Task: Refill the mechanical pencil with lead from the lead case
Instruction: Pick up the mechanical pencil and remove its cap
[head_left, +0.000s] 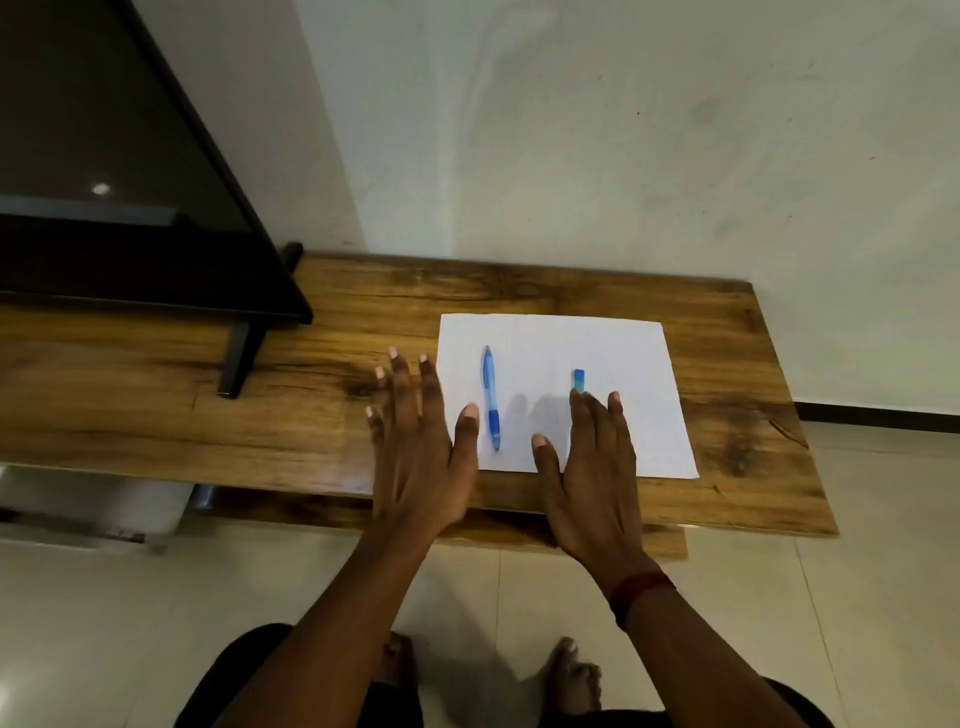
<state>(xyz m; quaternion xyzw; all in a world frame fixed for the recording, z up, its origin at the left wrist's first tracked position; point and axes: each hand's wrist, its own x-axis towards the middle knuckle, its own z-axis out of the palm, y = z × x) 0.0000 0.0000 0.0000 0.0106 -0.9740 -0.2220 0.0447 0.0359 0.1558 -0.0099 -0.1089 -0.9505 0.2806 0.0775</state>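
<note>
A blue mechanical pencil (490, 397) lies lengthwise on a white sheet of paper (623, 364), tip toward me. To its right on the same sheet lies a small blue lead case (579, 380). My left hand (415, 452) hovers flat with fingers spread, just left of the pencil, its thumb close to the pencil's grip. My right hand (592, 478) is also flat and open, its fingertips reaching the near end of the lead case. Neither hand holds anything.
The paper rests on a wooden table (727, 431) against a white wall. A black television (104, 171) on a stand leg (241, 358) fills the table's left part. Below the table's front edge are a tiled floor and my feet.
</note>
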